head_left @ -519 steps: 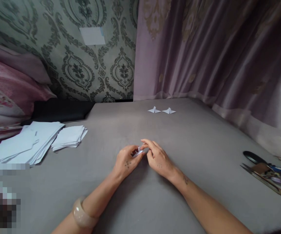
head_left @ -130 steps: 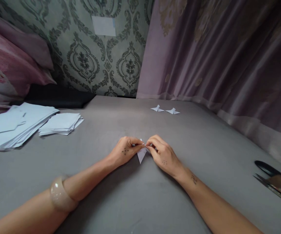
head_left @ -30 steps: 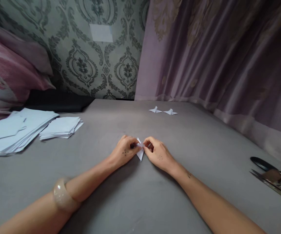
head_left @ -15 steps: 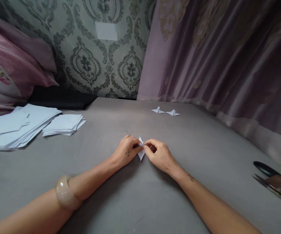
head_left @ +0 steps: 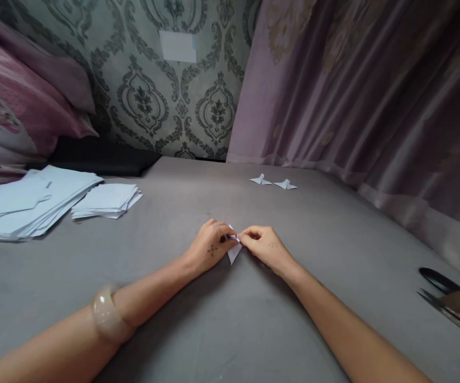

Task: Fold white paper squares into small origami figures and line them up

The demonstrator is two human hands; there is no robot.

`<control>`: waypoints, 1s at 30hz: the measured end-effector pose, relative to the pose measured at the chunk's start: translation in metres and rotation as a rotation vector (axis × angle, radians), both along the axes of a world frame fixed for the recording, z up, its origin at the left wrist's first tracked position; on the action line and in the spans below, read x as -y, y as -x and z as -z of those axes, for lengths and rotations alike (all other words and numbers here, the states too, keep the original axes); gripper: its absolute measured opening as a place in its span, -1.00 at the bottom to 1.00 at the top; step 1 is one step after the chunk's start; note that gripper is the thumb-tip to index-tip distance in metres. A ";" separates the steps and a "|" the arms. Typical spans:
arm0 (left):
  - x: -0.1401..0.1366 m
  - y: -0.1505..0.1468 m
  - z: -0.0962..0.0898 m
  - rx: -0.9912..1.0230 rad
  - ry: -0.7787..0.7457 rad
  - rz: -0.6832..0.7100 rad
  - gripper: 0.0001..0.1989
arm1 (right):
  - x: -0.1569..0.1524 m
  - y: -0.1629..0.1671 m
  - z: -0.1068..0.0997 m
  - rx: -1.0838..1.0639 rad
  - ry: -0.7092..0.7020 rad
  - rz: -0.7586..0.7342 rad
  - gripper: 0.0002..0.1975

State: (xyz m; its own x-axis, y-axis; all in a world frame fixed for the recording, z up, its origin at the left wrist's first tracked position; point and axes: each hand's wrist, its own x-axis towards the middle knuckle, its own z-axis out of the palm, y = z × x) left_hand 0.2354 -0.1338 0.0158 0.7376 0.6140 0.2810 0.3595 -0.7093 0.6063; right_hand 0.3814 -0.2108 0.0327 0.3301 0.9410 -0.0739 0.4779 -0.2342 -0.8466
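Observation:
A small piece of folded white paper [head_left: 234,254] is held between my two hands just above the grey surface. My left hand [head_left: 212,240] pinches it from the left with thumb and forefinger, hiding part of its upper half. From the right, my right hand [head_left: 267,246] pinches its edge between thumb and fingertips. A pointed flap of the paper hangs down below the fingers, and a small tip shows above them. Further back stand two small folded paper shapes [head_left: 261,180] with raised middles, side by side.
A stack of small white paper squares [head_left: 106,201] lies at the left, beside larger white sheets [head_left: 34,202]. A black folded cloth-like item [head_left: 106,156] is behind them. Scissors [head_left: 445,303] and another dark object lie at the right edge. A purple curtain [head_left: 313,106] hangs along the right.
My right hand has shifted slightly, its fingers now closer together on the paper's edge. The paper has turned a little, its lower flap showing wider. The whole view has moved slightly.

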 end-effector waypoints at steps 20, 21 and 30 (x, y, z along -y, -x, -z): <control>-0.002 0.000 -0.001 0.041 0.086 0.081 -0.83 | 0.002 -0.007 -0.009 -0.393 0.299 0.034 -0.84; -0.001 0.000 -0.002 0.045 0.098 0.080 -0.83 | 0.002 -0.009 -0.009 -0.393 0.300 0.026 -0.85; 0.001 0.000 -0.004 0.069 0.242 0.016 -0.83 | 0.002 -0.013 -0.004 -0.339 0.239 -0.013 -0.83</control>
